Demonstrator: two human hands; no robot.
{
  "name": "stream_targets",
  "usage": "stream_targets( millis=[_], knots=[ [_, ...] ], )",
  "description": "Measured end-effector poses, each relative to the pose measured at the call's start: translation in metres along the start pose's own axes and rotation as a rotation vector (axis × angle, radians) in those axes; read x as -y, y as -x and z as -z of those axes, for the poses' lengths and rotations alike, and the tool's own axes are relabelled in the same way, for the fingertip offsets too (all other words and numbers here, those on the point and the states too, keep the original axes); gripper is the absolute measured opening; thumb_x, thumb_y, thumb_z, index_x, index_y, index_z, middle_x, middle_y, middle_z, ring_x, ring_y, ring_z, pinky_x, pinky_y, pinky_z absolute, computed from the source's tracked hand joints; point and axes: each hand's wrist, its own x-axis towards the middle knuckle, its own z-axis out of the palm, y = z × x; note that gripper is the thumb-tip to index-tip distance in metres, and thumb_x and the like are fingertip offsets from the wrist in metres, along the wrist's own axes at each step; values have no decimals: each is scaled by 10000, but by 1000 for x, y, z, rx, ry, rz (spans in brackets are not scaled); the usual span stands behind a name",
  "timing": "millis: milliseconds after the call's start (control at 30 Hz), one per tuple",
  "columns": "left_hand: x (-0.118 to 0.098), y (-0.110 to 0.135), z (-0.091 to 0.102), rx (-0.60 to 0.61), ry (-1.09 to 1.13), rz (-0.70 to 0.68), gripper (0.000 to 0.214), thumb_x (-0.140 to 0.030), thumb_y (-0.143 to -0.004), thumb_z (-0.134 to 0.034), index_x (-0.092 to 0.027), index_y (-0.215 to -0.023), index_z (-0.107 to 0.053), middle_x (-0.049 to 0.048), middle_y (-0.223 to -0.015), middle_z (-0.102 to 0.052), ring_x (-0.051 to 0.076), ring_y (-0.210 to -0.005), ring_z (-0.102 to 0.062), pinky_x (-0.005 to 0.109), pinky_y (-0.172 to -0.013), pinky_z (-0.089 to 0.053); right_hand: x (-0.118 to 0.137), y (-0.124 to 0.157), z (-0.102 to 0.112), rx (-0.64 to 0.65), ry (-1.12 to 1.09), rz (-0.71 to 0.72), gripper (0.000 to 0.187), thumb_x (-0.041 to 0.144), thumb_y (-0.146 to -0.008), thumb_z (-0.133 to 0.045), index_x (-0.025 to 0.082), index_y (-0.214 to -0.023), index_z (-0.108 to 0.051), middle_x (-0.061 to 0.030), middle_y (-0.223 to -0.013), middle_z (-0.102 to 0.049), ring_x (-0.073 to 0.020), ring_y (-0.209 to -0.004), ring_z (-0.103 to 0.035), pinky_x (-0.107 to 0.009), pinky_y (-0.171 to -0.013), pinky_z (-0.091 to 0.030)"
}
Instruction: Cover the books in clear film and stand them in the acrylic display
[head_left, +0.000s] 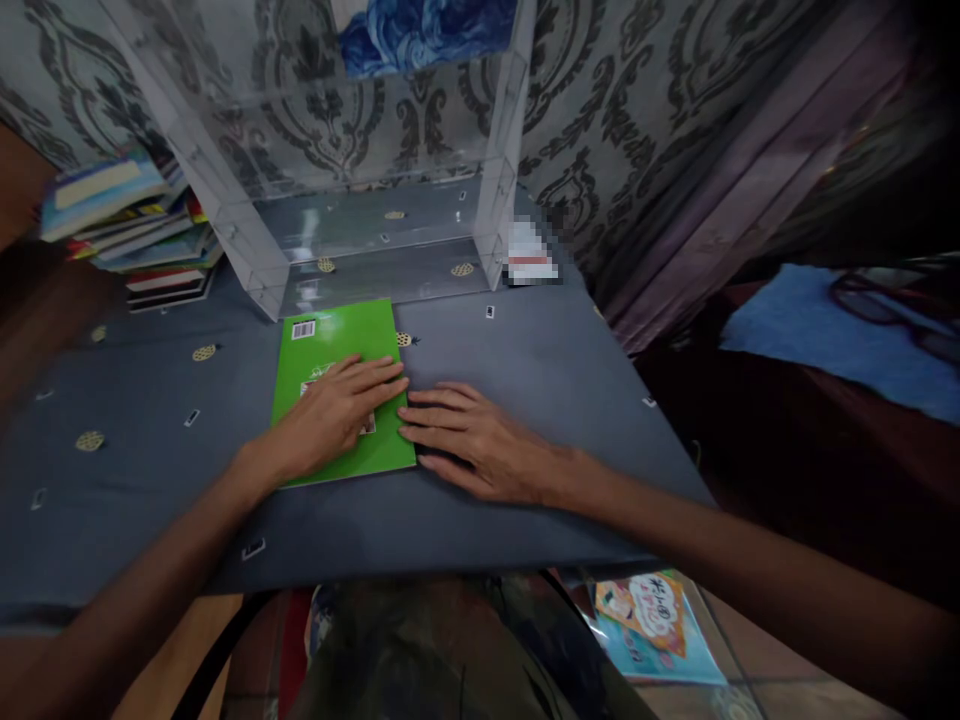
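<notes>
A thin green book (330, 345) with a white barcode label lies flat on a table covered by a grey patterned cloth (540, 370). My left hand (337, 410) rests palm down on the book's cover, fingers stretched out flat. My right hand (472, 440) lies flat on the cloth at the book's right edge, its fingertips touching that edge. Neither hand grips anything.
A clear acrylic shelf box (360, 150) stands just behind the book against the patterned wall. A stack of books (127, 225) sits at the back left. A small blurred card (531, 255) lies right of the box. On the floor below lies a colourful children's book (652, 620).
</notes>
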Motion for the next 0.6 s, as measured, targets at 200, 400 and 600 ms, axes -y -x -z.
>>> stream_targets(
  millis=[200,400,600],
  knots=[
    [-37,27,7,35,-10,-24,658,17,-872,-367,-243,-1473,-434,46,-1503,-535,178,-1443,-422,515,-1213,-314,22,17,2,33,19,6,338,278,-1028,-454,160,-1285,-639,-100,-1305,-682,-251,-1327,-529,-500,-1133,-407],
    [-66,50,6,30,-79,-43,745,64,-810,-358,-190,-1510,-373,62,-1495,-543,183,-1465,-385,506,-1235,-275,31,25,2,56,84,2,334,248,-1017,-463,124,-1275,-637,-107,-1347,-656,-257,-1320,-532,-485,-1152,-401],
    [-87,54,-7,-50,-217,-6,627,-6,-881,-370,-107,-1499,-400,137,-1446,-579,232,-1430,-440,528,-1230,-270,31,22,1,83,87,13,328,196,-996,-458,172,-1265,-645,-95,-1283,-693,-233,-1278,-559,-505,-1147,-392]
  ],
)
